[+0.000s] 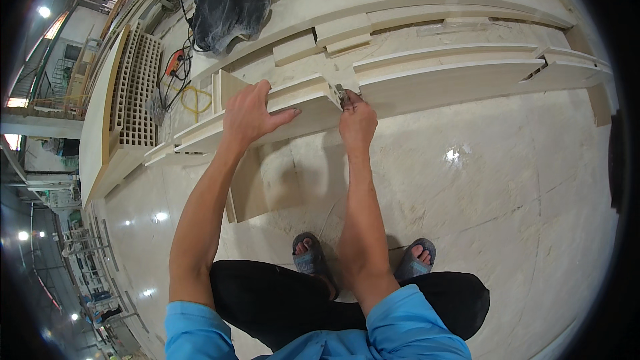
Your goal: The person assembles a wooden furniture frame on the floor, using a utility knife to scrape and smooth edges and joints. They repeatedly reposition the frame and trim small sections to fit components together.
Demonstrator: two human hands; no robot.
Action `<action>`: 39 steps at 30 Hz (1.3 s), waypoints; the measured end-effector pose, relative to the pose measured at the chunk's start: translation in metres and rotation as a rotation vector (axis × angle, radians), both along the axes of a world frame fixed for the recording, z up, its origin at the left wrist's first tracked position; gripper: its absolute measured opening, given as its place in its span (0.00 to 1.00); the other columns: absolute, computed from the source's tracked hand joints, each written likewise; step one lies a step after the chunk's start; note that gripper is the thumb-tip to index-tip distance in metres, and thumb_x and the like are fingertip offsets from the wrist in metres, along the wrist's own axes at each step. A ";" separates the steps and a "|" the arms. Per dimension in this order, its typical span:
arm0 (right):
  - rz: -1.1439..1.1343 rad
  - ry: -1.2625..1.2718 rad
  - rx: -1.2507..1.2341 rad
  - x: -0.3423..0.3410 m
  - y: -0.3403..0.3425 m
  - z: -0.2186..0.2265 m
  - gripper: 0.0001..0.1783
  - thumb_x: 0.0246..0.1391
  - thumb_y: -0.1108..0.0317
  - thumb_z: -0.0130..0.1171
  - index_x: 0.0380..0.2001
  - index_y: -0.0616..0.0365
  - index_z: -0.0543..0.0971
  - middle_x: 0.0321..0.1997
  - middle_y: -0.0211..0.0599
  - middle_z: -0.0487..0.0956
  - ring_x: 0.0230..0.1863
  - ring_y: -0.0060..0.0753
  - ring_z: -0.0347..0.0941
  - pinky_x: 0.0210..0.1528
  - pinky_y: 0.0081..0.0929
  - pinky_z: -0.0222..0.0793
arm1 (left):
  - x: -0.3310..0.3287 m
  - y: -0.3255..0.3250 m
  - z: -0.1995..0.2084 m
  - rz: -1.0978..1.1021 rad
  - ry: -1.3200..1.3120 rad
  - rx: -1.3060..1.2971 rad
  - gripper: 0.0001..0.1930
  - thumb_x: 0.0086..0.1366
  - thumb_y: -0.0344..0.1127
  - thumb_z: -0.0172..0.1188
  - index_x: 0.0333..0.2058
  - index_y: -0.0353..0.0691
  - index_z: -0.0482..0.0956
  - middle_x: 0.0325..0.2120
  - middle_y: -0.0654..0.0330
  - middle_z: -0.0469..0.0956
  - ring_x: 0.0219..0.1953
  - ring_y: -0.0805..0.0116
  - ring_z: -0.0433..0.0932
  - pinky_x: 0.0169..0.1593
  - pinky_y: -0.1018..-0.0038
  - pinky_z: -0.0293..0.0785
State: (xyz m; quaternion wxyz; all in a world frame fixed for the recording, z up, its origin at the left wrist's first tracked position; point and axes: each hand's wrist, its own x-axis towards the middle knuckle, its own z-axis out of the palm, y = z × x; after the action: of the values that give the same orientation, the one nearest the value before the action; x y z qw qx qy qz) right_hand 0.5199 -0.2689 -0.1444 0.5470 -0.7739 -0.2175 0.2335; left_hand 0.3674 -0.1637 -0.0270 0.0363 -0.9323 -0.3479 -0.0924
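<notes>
My left hand (248,115) lies over the top edge of a long pale board (308,108), with its fingers on the far side and its thumb along the near face. At that board's right end, my right hand (358,122) is closed in a pinch around a small metal fitting (341,93). The fitting sits by the gap between this board and a second long pale panel (433,81) to the right. My fingers partly hide it, so its exact kind is unclear.
Beyond the panels lie pale wooden blocks (297,49) and a curved far rail (460,8). A black plastic bag (232,7), dark cables and an orange power strip (175,63) are at upper left. A slotted pale rack (137,90) stands left. My sandalled feet are below.
</notes>
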 end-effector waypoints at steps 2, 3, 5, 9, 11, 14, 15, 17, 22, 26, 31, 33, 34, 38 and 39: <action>-0.050 0.127 0.156 0.002 -0.002 0.011 0.16 0.63 0.70 0.54 0.52 0.59 0.81 0.33 0.41 0.83 0.33 0.34 0.79 0.38 0.31 0.72 | 0.000 0.001 0.000 0.007 -0.003 -0.012 0.33 0.46 0.65 0.70 0.29 0.38 0.72 0.20 0.54 0.74 0.26 0.53 0.76 0.32 0.60 0.70; -0.007 0.220 0.326 0.002 -0.005 0.018 0.16 0.64 0.70 0.54 0.52 0.61 0.81 0.31 0.37 0.81 0.31 0.29 0.75 0.36 0.27 0.70 | 0.000 0.001 0.000 0.016 0.007 -0.012 0.33 0.46 0.65 0.70 0.29 0.38 0.72 0.19 0.54 0.74 0.26 0.53 0.76 0.32 0.60 0.70; 0.060 0.545 0.497 0.001 -0.013 0.033 0.16 0.66 0.70 0.54 0.53 0.64 0.80 0.27 0.30 0.77 0.27 0.19 0.69 0.31 0.20 0.65 | 0.000 0.000 0.000 0.047 0.037 -0.039 0.32 0.46 0.64 0.71 0.29 0.38 0.72 0.19 0.54 0.74 0.26 0.53 0.76 0.32 0.60 0.70; 0.117 0.675 0.641 -0.006 -0.036 0.047 0.16 0.66 0.70 0.54 0.52 0.67 0.79 0.26 0.26 0.73 0.25 0.15 0.64 0.27 0.17 0.60 | 0.001 0.000 0.003 0.032 0.019 -0.044 0.32 0.45 0.64 0.71 0.28 0.38 0.72 0.20 0.55 0.74 0.26 0.53 0.76 0.32 0.59 0.70; 0.024 0.380 0.580 -0.013 -0.038 0.041 0.17 0.65 0.68 0.55 0.52 0.65 0.80 0.26 0.28 0.75 0.27 0.16 0.67 0.27 0.22 0.64 | 0.001 0.000 0.004 0.017 -0.001 -0.047 0.32 0.45 0.63 0.71 0.28 0.38 0.72 0.20 0.54 0.75 0.26 0.53 0.76 0.31 0.59 0.69; -0.213 0.326 0.131 -0.022 -0.032 0.023 0.16 0.65 0.69 0.53 0.52 0.64 0.80 0.26 0.35 0.78 0.26 0.26 0.72 0.30 0.26 0.68 | 0.001 -0.001 0.004 -0.022 -0.042 -0.029 0.32 0.45 0.63 0.71 0.28 0.38 0.72 0.20 0.54 0.74 0.26 0.53 0.76 0.31 0.60 0.69; -0.177 0.193 0.169 -0.022 -0.028 0.017 0.16 0.65 0.69 0.53 0.52 0.63 0.80 0.27 0.38 0.79 0.27 0.31 0.74 0.32 0.29 0.70 | 0.001 -0.001 0.004 -0.011 -0.034 -0.027 0.32 0.45 0.63 0.71 0.28 0.38 0.72 0.19 0.54 0.74 0.26 0.52 0.76 0.31 0.60 0.69; -0.101 0.062 0.047 -0.018 -0.018 0.006 0.16 0.64 0.70 0.53 0.51 0.62 0.80 0.30 0.46 0.82 0.29 0.42 0.78 0.35 0.35 0.73 | 0.001 -0.001 0.004 0.010 -0.014 -0.032 0.32 0.45 0.64 0.71 0.28 0.37 0.72 0.18 0.54 0.74 0.25 0.52 0.76 0.31 0.61 0.70; 0.016 -0.236 -0.114 0.000 -0.003 -0.007 0.16 0.61 0.69 0.55 0.49 0.60 0.82 0.35 0.54 0.83 0.38 0.57 0.80 0.40 0.42 0.74 | 0.001 -0.001 0.003 -0.005 -0.014 -0.013 0.32 0.45 0.63 0.72 0.29 0.37 0.72 0.18 0.54 0.74 0.24 0.52 0.76 0.30 0.61 0.70; 0.037 -0.141 0.002 0.007 -0.004 -0.010 0.15 0.61 0.68 0.55 0.48 0.59 0.83 0.29 0.49 0.83 0.32 0.46 0.79 0.38 0.36 0.73 | 0.002 -0.001 0.004 0.048 0.013 -0.082 0.34 0.47 0.67 0.70 0.27 0.36 0.71 0.21 0.51 0.75 0.27 0.50 0.76 0.32 0.58 0.71; 0.021 0.448 0.382 0.004 -0.005 0.005 0.15 0.66 0.67 0.55 0.51 0.62 0.82 0.27 0.28 0.76 0.25 0.19 0.65 0.29 0.21 0.64 | 0.004 -0.001 0.006 -0.002 -0.005 -0.039 0.33 0.46 0.64 0.71 0.27 0.37 0.72 0.19 0.52 0.74 0.25 0.51 0.75 0.31 0.60 0.70; 0.026 0.628 0.518 0.000 -0.012 0.022 0.16 0.67 0.67 0.54 0.53 0.63 0.80 0.28 0.25 0.74 0.25 0.15 0.62 0.26 0.16 0.61 | 0.004 -0.002 0.006 -0.002 -0.003 -0.033 0.32 0.46 0.63 0.72 0.28 0.37 0.72 0.18 0.53 0.73 0.24 0.52 0.75 0.30 0.60 0.69; 0.037 0.664 0.558 -0.002 -0.017 0.033 0.16 0.68 0.67 0.53 0.54 0.63 0.79 0.28 0.25 0.74 0.25 0.16 0.63 0.26 0.16 0.60 | 0.004 -0.003 0.006 0.008 0.003 -0.041 0.32 0.46 0.63 0.72 0.28 0.37 0.72 0.19 0.53 0.73 0.24 0.52 0.75 0.30 0.60 0.69; 0.245 0.823 0.848 0.004 -0.060 0.083 0.17 0.69 0.66 0.52 0.55 0.64 0.76 0.26 0.25 0.72 0.24 0.18 0.64 0.25 0.17 0.59 | 0.005 0.000 0.008 0.041 0.068 -0.089 0.31 0.47 0.62 0.71 0.28 0.37 0.72 0.20 0.52 0.74 0.27 0.51 0.76 0.32 0.59 0.70; 0.170 0.735 0.994 0.014 -0.062 0.095 0.16 0.69 0.66 0.52 0.54 0.63 0.75 0.26 0.27 0.73 0.23 0.21 0.65 0.27 0.20 0.60 | 0.006 0.002 0.010 0.023 0.083 -0.113 0.30 0.47 0.61 0.71 0.29 0.38 0.73 0.21 0.52 0.74 0.28 0.51 0.77 0.33 0.59 0.70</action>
State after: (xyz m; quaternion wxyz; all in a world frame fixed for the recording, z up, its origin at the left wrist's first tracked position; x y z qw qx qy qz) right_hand 0.5341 -0.3306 -0.0498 0.8603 -0.2761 -0.1583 0.3982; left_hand 0.3729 -0.1620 -0.0172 -0.0010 -0.9317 -0.3616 -0.0337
